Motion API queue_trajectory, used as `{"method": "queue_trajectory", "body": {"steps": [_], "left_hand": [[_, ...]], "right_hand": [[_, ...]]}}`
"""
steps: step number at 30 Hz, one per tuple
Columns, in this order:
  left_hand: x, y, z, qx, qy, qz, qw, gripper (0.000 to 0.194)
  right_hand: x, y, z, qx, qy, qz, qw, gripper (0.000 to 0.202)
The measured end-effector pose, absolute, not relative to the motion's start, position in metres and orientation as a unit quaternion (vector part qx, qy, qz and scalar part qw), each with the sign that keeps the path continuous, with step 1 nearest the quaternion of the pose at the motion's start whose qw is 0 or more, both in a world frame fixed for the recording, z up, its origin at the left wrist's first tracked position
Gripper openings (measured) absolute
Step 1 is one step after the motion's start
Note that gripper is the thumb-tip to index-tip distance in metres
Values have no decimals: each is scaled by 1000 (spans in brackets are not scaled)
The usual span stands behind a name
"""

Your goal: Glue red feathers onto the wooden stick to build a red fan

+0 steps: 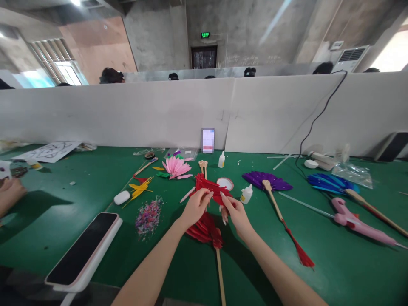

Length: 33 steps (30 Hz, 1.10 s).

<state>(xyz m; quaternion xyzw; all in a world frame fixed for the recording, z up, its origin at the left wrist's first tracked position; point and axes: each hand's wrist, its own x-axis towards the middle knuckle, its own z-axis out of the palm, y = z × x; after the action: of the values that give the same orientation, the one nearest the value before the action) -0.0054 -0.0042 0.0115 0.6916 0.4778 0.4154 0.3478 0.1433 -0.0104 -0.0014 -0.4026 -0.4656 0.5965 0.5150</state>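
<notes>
My left hand [198, 206] has its thumb and fingertips pinched together at the edge of some red feathers. Facing it a little to the right, my right hand [236, 212] also has its thumb and forefinger closed at the red feathers. Which single piece each one grips is partly hidden by the fingers. Loose red feathers [204, 183] are heaped just beyond my fingertips. Below my hands lies a red feather fan [204, 229] with a pale wooden handle [220, 272] pointing toward me. A round white lid with a red rim [225, 183] and a glue bottle [246, 194] stand close by.
Pink feathers [177, 167], yellow feathers [140, 190] and colourful confetti [149, 216] lie left. A phone on a stand [86, 248] is at front left. Rightward are a purple fan [266, 180], a blue fan [333, 183] and a pink glue gun [360, 225]. Another person's hand [11, 195] shows far left.
</notes>
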Motion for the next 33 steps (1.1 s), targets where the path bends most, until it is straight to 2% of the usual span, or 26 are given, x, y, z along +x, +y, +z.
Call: {"method": "queue_trajectory", "body": {"steps": [9, 33], "left_hand": [[-6, -3, 12, 695, 481, 396, 359, 31], [-6, -4, 11, 690, 491, 402, 349, 34]], "right_hand": [[145, -9, -3, -368, -414, 659, 509, 41], [146, -9, -5, -377, -429, 649, 503, 42]]}}
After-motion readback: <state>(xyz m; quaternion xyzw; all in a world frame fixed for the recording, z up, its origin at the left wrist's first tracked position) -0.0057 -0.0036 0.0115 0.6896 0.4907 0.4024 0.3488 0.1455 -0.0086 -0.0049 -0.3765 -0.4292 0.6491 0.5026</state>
